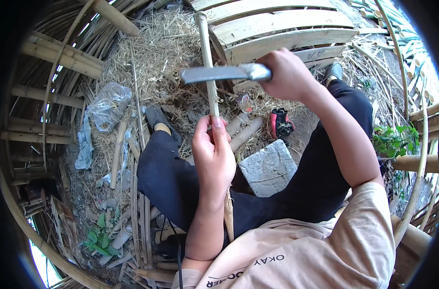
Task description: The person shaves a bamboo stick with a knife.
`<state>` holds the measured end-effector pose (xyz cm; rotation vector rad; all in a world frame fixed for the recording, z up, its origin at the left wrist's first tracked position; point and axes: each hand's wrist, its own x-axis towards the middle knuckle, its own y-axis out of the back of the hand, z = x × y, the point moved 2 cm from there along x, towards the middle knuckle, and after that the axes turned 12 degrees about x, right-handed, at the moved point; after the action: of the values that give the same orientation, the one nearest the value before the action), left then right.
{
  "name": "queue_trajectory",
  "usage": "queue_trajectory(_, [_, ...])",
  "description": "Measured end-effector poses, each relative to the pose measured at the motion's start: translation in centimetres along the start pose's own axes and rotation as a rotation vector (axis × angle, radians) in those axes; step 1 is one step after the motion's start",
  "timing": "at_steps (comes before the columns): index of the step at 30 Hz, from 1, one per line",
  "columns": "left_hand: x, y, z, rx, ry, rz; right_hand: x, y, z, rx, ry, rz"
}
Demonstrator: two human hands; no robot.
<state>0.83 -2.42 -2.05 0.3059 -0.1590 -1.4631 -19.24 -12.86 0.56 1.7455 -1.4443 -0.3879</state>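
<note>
We cannot see the knife's [224, 73] handle, buried in our right hand [287, 72]. Our left hand [212, 154] covers part of the bamboo stick [206, 53], whose lower end vanishes behind our forearm. The blade looks slightly blurred.

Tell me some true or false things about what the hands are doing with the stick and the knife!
1. The left hand holds a thin bamboo stick. True.
2. The right hand holds a hammer. False: it grips a big flat knife.
3. The knife's blade crosses the stick. True.
4. A grey stone block lies between the legs. True.
5. The person wears bright red trousers. False: the trousers are dark.
</note>
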Motion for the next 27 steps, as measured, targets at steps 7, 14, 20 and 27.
queue_trajectory(7, [0.1, -0.6, -0.4, 0.135, -0.067, 0.016, 0.1, -2.0, 0.3, -0.025, -0.089, -0.063])
queue_trajectory(14, [-1.5, -1.3, -0.3, 0.133, -0.063, 0.004, 1.7, -0.3, 2.6, -0.061, -0.194, 0.254])
queue_trajectory(20, [-0.7, -2.0, -0.8, 0.024, -0.083, -0.069, 1.8, 3.1, 5.1, -0.117, -0.065, 0.294])
queue_trajectory(27, [0.6, -0.8, -0.3, -0.109, 0.008, -0.066, 0.3, -0.4, 1.0, -0.040, 0.027, -0.025])
